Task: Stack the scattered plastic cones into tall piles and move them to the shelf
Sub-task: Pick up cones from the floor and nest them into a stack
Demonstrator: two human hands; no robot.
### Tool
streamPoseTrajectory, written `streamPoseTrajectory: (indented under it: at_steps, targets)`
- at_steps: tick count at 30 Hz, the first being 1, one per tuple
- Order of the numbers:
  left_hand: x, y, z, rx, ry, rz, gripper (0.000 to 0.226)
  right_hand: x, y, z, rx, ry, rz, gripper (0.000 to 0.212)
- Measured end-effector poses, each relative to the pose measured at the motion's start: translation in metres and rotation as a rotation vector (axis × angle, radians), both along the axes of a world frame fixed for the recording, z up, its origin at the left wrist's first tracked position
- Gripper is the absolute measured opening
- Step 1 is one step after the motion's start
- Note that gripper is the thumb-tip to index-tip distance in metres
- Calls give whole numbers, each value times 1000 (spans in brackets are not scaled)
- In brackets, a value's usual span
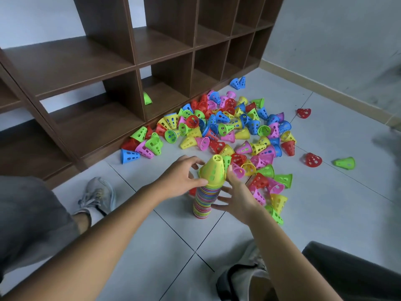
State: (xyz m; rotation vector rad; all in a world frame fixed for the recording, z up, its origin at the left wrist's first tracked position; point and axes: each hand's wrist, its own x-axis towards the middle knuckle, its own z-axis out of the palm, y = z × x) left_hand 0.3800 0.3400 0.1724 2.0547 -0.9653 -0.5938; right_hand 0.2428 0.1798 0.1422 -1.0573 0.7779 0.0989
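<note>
Left hand (180, 177) grips yellow top cone (213, 171) of upright multicoloured cone stack (204, 203); right hand (236, 192), fingers spread, touches stack side. Loose cones (227, 127) lie beyond.

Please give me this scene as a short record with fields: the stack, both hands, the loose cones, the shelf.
stack: tall pile of nested multicoloured plastic cones, upright on the grey tiled floor, a yellow perforated cone on top
left hand: left hand, thumb at the yellow cone's rim
right hand: right hand, fingers spread beside the pile
loose cones: scattered heap of coloured cones on the floor behind the pile
shelf: dark brown wooden cubby shelf, one green cone inside
</note>
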Motion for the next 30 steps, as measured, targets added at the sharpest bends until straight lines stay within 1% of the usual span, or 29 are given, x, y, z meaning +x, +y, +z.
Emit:
streamPoseTrajectory:
  at_steps: [2, 4, 8, 13, 17, 19, 25, 27, 30]
  targets:
    - [-3, -3, -4, -22, 19, -3, 62, 1, 6, -6, 25, 1, 13, 77]
    - [-6, -4, -8, -42, 28, -8, 65, 1, 12, -10, 39, 0, 20, 73]
    - [-13, -1, -12, -78, 84, 21, 56, 0, 21, -7, -12, 0, 16, 63]
    - [-17, 8, -8, -110, 134, 89, 50, 6, 30, -7, -60, -20, 26, 67]
    - [-12, 15, -7, -120, 168, 136, 50, 21, 38, -2, -70, -27, 51, 52]
    - [-7, 15, -7, -122, 163, 150, 52, 30, 38, -4, -60, -16, 54, 58]
    - [22, 32, -15, -147, 151, 219, 55, 65, 54, -19, -18, 5, 111, 86]
    - [34, 43, -18, -153, 151, 235, 58, 79, 63, -25, -2, -28, 139, 87]
    - [51, 61, -19, -186, 181, 277, 57, 102, 79, -30, 6, -82, 150, 77]
